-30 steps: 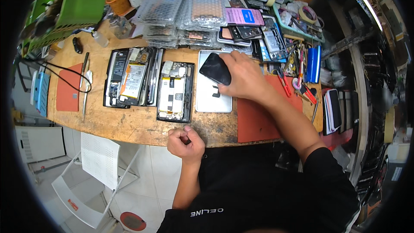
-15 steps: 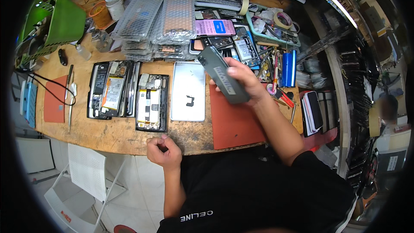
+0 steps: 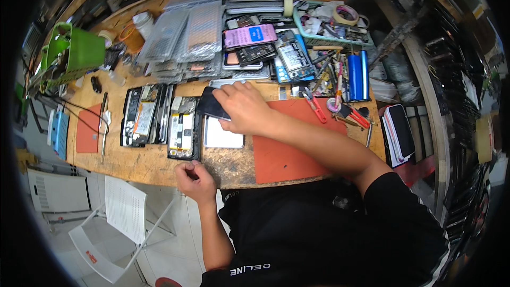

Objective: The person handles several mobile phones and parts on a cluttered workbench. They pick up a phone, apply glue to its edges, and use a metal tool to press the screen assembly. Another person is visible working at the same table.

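My right hand (image 3: 243,109) reaches over the bench with its fingers wrapped round a dark smartphone (image 3: 211,104), held over a pale, flat tray-like piece (image 3: 226,137). Just left of it lies an opened phone (image 3: 183,130), its battery and inner parts showing. More opened phones (image 3: 142,116) lie further left, one with an orange-edged battery. My left hand (image 3: 196,180) rests by the bench's front edge, fingers curled in and nothing seen in them. A red-brown mat (image 3: 292,143) lies under my right forearm.
Bubble-wrapped packets (image 3: 183,37) are stacked at the back, beside piled phones and a pink-screened phone (image 3: 251,35). Tools, red-handled pliers (image 3: 317,107) and a blue roll (image 3: 355,77) lie right. A green basket (image 3: 79,50) stands far left, a white folding chair (image 3: 125,210) below.
My right hand has carried the smartphone left, from over the red-brown mat to over the pale tray-like piece, turning it so its dark face shows. My left hand stays curled by the edge.
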{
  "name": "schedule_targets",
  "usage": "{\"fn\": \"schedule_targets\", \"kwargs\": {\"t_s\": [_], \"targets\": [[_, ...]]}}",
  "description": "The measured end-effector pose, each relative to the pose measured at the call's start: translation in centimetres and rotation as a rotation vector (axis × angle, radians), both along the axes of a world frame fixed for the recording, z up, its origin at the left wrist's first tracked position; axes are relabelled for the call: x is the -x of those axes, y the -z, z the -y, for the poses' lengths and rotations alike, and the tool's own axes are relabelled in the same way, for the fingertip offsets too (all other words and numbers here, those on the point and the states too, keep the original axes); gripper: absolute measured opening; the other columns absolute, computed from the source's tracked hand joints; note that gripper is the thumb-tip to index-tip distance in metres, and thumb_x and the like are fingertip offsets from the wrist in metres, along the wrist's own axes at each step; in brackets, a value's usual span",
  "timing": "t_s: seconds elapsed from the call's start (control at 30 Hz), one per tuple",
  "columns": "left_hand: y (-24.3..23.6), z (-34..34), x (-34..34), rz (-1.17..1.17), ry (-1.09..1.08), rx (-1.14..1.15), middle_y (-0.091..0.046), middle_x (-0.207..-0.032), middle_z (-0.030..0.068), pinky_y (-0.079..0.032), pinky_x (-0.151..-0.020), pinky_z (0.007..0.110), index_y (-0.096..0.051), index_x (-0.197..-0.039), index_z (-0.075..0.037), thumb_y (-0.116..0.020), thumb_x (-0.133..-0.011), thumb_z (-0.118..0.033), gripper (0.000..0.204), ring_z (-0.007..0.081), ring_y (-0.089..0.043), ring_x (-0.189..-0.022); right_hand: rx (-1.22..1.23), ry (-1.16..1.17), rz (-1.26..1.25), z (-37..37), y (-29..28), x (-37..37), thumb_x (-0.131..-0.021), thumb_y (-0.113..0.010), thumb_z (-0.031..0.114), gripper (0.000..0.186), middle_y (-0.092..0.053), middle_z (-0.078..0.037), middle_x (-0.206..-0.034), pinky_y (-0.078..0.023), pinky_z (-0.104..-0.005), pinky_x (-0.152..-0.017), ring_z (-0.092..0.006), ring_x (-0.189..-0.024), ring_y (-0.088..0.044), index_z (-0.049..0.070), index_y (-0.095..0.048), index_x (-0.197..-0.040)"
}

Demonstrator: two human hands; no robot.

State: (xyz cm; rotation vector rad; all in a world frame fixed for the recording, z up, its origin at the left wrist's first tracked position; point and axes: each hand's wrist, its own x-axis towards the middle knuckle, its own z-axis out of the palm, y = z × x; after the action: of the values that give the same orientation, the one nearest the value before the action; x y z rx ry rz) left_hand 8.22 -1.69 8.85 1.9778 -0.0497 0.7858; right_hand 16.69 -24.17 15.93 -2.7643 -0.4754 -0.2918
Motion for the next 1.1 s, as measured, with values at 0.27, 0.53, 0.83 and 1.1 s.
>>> {"fn": "schedule_targets", "kwargs": {"t_s": [0.27, 0.53, 0.83, 1.1], "targets": [[-1.9, 0.2, -0.2, -0.235, 0.005, -0.315, -0.055, -0.076, 0.0034, -0.045, -0.063, 0.034, -0.057, -0.094, -0.004, -0.074, -0.095, -0.014, 0.020, 0.0167, -0.054, -0.067, -0.300, 0.055, 0.277, 6.5, -2.3, 1.3, -0.086, -0.075, 0.037, 0.034, -0.072, -0.018, -0.094, -0.056, -0.0503, -0.082, -0.0375, -0.093, -0.071, 0.003, -0.073, -0.093], [-0.8, 0.3, 0.0, -0.028, -0.046, -0.129, -0.046, -0.071, 0.0020, -0.036, -0.056, 0.032, -0.051, -0.084, -0.004, -0.071, -0.096, -0.013, 0.025, 0.0147, -0.041, -0.060, -0.244, 0.394, 0.432, 17.6, -7.3, -10.1, -0.096, -0.065, 0.014, 0.036, -0.073, -0.021, -0.109, -0.056, -0.0508, -0.091, -0.0443, -0.102, -0.070, 0.003, -0.069, -0.129], [-0.5, 0.1, 0.1, -0.068, -0.063, -0.118, -0.047, -0.067, 0.0016, -0.034, -0.052, 0.033, -0.052, -0.083, -0.005, -0.071, -0.095, -0.013, 0.024, 0.0153, -0.041, -0.056, 0.333, 0.346, 0.588, 19.3, -8.1, -16.5, -0.087, -0.064, 0.009, 0.018, -0.068, -0.014, -0.109, -0.060, -0.0488, -0.083, -0.0339, -0.110, -0.068, 0.007, -0.073, -0.102], [-0.5, 0.3, 0.2, -0.099, -0.056, -0.138, -0.053, -0.068, 0.0038, -0.037, -0.052, 0.035, -0.054, -0.080, -0.005, -0.072, -0.093, -0.011, 0.023, 0.0181, -0.047, -0.055, 0.447, 0.288, 0.508, 20.4, -7.7, -16.7, -0.085, -0.064, 0.007, 0.017, -0.067, -0.014, -0.116, -0.061, -0.0447, -0.079, -0.0333, -0.109, -0.069, 0.005, -0.071, -0.100]]}}
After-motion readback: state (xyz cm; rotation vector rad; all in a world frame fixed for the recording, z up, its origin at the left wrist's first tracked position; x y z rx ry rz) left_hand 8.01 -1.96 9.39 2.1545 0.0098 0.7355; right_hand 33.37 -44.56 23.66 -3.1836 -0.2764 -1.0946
